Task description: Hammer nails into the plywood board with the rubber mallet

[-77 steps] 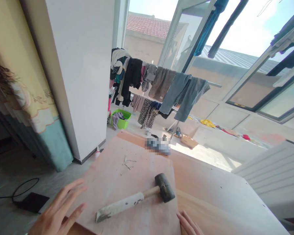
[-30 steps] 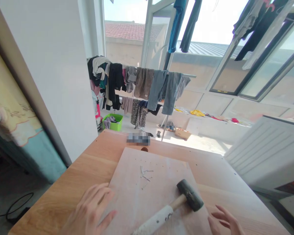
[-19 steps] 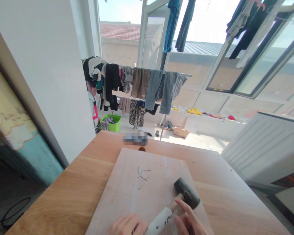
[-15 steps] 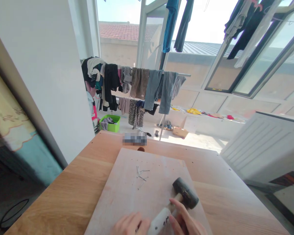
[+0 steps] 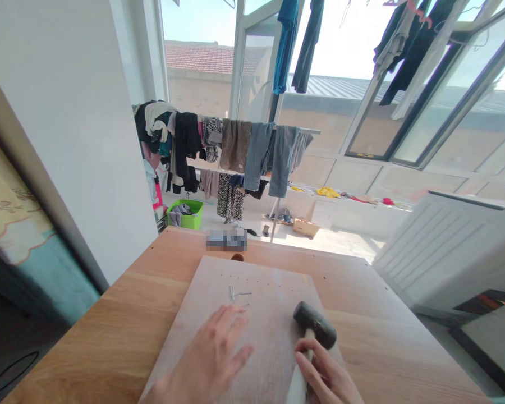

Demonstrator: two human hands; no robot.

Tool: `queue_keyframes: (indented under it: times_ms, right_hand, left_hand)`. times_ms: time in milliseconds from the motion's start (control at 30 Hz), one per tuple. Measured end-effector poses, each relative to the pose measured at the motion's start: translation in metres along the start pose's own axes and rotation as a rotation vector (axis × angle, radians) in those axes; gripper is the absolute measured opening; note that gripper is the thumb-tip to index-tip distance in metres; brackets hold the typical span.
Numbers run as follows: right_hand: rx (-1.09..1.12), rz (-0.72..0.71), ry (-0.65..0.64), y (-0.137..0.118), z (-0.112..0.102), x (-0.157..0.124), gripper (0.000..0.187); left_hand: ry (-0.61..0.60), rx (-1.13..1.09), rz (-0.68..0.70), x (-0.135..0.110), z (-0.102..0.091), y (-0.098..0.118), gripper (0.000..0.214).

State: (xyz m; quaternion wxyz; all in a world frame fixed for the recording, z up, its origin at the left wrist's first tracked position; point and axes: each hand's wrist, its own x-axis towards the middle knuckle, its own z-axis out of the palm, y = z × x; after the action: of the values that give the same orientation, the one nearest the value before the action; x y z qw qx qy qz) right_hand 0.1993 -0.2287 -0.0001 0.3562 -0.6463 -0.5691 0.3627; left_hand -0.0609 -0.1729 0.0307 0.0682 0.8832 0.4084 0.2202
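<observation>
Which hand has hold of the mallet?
The right hand, gripping the handle near the black head; the left hand, open, is near the nails.

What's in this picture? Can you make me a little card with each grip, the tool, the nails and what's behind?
Tool: mallet, black head, pale handle
Right grip: around the mallet's handle
Left grip: fingers apart, no object seen in it; touching or not, I can't tell
Nails: a few, loose, just beyond the left fingers; some may be hidden
Board: pale, flat, lying on a wooden table
Behind: hanging clothes, green basket
Blurred: a pixelated patch at the table's far edge
</observation>
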Motion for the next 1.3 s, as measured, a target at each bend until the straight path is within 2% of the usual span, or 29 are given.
queue_keyframes:
  times_ms: [67,133,233,433,600,700,800,900,1000,1167,1300]
  right_hand:
    - [0.058,0.011,-0.010,-0.002,-0.011,0.002,0.051]
    - [0.099,0.002,0.026,-0.003,-0.022,0.004,0.048]
    - [0.152,0.018,0.042,-0.002,-0.033,0.013,0.042]
    - [0.252,-0.061,0.161,-0.011,-0.043,0.066,0.035]
    - [0.372,-0.014,0.208,-0.019,-0.046,0.103,0.053]
    - [0.409,0.031,0.185,-0.014,-0.046,0.103,0.060]
    - [0.367,0.097,0.114,-0.004,-0.048,0.096,0.056]
    - [0.293,0.136,-0.004,0.006,-0.051,0.095,0.047]
    - [0.297,0.132,-0.043,0.014,-0.052,0.100,0.046]
    - [0.285,0.111,-0.009,0.013,-0.052,0.100,0.043]
    - [0.282,0.088,-0.028,0.005,-0.052,0.095,0.045]
  left_hand:
    - [0.018,0.094,-0.046,0.013,-0.001,-0.024,0.050]
    - [-0.043,0.129,-0.038,0.022,0.009,-0.042,0.059]
    - [-0.147,0.107,0.021,0.030,0.027,-0.047,0.061]
    - [-0.270,-0.042,0.168,0.051,0.043,-0.003,0.069]
    - [-0.312,-0.147,0.364,0.082,0.059,0.030,0.069]
    - [-0.269,-0.187,0.370,0.100,0.062,0.038,0.060]
    - [-0.221,-0.185,0.226,0.117,0.060,0.033,0.037]
    - [-0.283,-0.159,0.170,0.131,0.056,0.024,0.025]
    - [-0.350,-0.100,0.208,0.138,0.053,0.023,0.029]
    - [-0.385,0.009,0.228,0.148,0.054,0.047,0.038]
    - [-0.500,0.135,0.290,0.159,0.054,0.073,0.025]
